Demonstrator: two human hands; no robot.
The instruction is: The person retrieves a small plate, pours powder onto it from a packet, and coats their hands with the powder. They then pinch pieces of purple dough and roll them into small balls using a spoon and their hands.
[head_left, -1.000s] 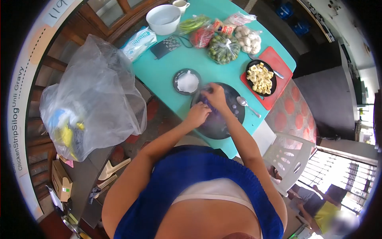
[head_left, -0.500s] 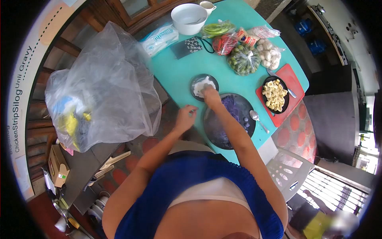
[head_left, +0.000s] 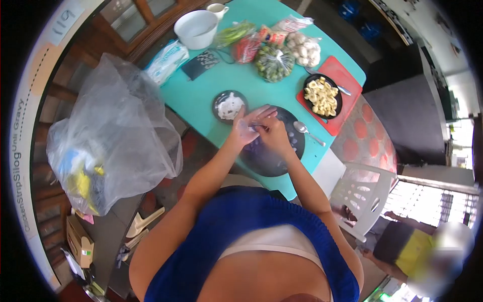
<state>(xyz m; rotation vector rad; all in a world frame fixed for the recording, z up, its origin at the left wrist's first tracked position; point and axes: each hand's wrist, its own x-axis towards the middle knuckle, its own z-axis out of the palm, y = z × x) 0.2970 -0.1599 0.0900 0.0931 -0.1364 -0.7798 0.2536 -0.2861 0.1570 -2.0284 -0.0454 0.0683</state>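
Note:
My left hand is palm up over the near-left part of a large dark round plate, its fingers stretched out and its palm dusted whitish-purple. Over that palm, my right hand has its fingers pinched together. A small purplish bit seems to lie between the hands, but the fingers mostly hide it. Purple lumps show on the plate beneath, partly covered by my hands. Just beyond my left hand is a small dark plate with white powder. A metal spoon rests at the big plate's right rim.
Sliced bananas fill a black dish on a red cutting board. Bagged green fruits, garlic and a white bowl stand at the back. A large plastic bag is left. Another person is lower right.
My right hand has left the white powder and come back over the large plate to my left palm. My left hand has moved in and turned palm up. The view has shifted.

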